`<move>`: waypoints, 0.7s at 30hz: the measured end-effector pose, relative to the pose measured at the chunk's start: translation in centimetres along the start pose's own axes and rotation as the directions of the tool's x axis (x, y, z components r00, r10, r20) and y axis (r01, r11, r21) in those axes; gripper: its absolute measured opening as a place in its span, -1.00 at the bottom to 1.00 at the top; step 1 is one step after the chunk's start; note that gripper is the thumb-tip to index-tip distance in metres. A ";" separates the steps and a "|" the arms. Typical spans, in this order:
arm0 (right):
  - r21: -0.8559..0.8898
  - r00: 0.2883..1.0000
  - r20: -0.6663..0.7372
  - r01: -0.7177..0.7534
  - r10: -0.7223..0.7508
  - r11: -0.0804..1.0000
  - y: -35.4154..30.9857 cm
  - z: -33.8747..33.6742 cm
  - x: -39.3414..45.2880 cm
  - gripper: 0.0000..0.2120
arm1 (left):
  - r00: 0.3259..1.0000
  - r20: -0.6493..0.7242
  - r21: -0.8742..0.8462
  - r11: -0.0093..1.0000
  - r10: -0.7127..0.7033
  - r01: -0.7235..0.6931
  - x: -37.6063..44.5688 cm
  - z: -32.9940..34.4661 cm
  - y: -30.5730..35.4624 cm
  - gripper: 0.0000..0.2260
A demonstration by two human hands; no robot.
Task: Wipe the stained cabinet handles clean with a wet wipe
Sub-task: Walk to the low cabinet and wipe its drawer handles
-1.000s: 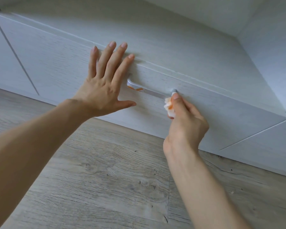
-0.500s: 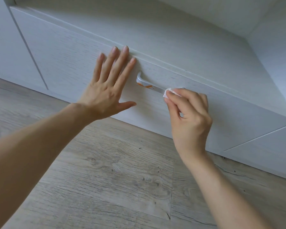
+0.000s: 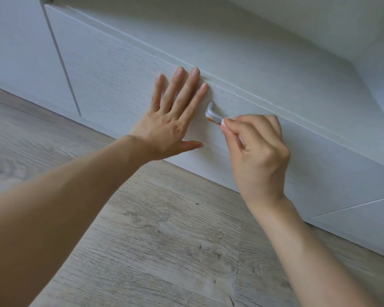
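Head view
Step in hand: wiping along the handle [image 3: 211, 112], partway through, by the look of it; orange stain [image 3: 212, 120] left on the exposed left stretch.
Handle: silver bar on the white drawer front [image 3: 111, 69], only the left end showing; rest hidden behind the right hand [image 3: 258, 151].
Right hand: fingers [image 3: 253, 125] curled tight, pinching a small wad of wet wipe [image 3: 224, 123] against the bar.
Wipe vs stain: wad's edge touching the bar just right of the orange mark, stain just beyond the fingertips to the left.
Left hand [image 3: 171, 120]: flat on the drawer front, fingers straight and spread, holding nothing; index tip just left of the handle's bent end, not touching it.
Likely purpose of left hand: bracing the drawer shut against the rubbing.
Next move calls for: sliding the wad left over the stain and round the bend, firm pressure, probably a clean face of the wipe turned out.
Floor [image 3: 164, 240]: grey wood planks, near side.
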State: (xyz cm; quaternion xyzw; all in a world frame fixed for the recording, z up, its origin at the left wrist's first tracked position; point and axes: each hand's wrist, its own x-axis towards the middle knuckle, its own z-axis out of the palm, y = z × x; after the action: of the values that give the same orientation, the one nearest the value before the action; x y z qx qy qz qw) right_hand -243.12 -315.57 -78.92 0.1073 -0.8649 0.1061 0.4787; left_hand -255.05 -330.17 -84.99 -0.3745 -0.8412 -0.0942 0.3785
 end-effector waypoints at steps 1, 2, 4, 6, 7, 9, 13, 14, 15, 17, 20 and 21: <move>0.015 1.000 0.003 -0.002 0.002 1.000 -0.2 0.2 0.1 -0.98 | 1.000 -0.004 -0.005 1.000 -0.006 0.006 0.0 0.1 0.1 -0.05; 0.033 1.000 0.004 -0.011 0.011 0.999 -0.2 0.2 0.1 -0.97 | 1.000 -0.008 -0.013 1.000 -0.007 0.007 0.0 0.1 0.1 -0.05; 0.048 1.000 0.011 -0.010 0.010 0.999 0.0 -0.3 -0.3 -0.93 | 1.000 -0.020 -0.013 1.000 0.003 -0.003 -0.2 0.3 -0.2 -0.05; 0.015 0.999 0.025 0.029 -0.030 0.999 0.2 -0.2 -0.3 -0.93 | 0.999 -0.034 -0.004 1.000 0.014 -0.014 -0.3 0.5 -0.5 -0.05; -0.001 0.998 0.030 0.054 -0.054 0.999 0.2 0.1 -0.1 -0.95 | 0.999 -0.041 -0.004 1.000 0.010 -0.010 -0.2 0.7 -0.5 -0.05; -0.015 0.997 0.026 0.073 -0.072 0.997 0.1 0.6 0.3 -0.97 | 0.998 -0.063 -0.004 1.000 -0.003 0.003 0.0 0.9 -0.3 -0.04; -0.007 1.000 -0.006 0.027 -0.027 1.000 0.0 0.4 0.1 -0.96 | 0.995 -0.098 -0.019 1.000 -0.004 0.002 0.1 1.1 -0.1 -0.03; -0.007 1.000 -0.012 0.017 -0.017 1.000 -0.2 0.5 0.2 -0.96 | 0.995 -0.100 -0.018 1.000 -0.004 0.002 0.1 1.2 -0.1 -0.03; -0.010 1.000 -0.017 0.003 -0.003 1.000 -0.5 0.8 0.3 -0.96 | 0.995 -0.100 -0.020 1.000 -0.004 0.002 0.2 1.2 0.0 -0.03; -0.004 0.999 -0.016 -0.030 0.030 1.000 -0.9 1.1 0.4 -0.96 | 0.995 -0.096 -0.020 1.000 -0.007 0.005 0.3 1.3 0.1 -0.05; 0.016 0.999 0.000 -0.052 0.052 0.999 -0.5 0.3 0.0 -0.97 | 0.995 -0.094 -0.001 1.000 0.012 -0.013 0.0 1.3 -0.4 -0.08; 0.010 0.999 0.007 -0.042 0.042 0.999 -0.4 0.0 -0.1 -0.96 | 0.995 -0.102 0.001 1.000 0.025 -0.025 -0.2 1.2 -0.8 -0.09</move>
State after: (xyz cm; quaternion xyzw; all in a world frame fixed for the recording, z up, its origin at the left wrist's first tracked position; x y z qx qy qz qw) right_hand -242.96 -315.95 -79.02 0.0918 -0.8680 0.1200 0.4730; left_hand -256.21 -330.31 -85.93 -0.3798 -0.8161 -0.1083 0.4220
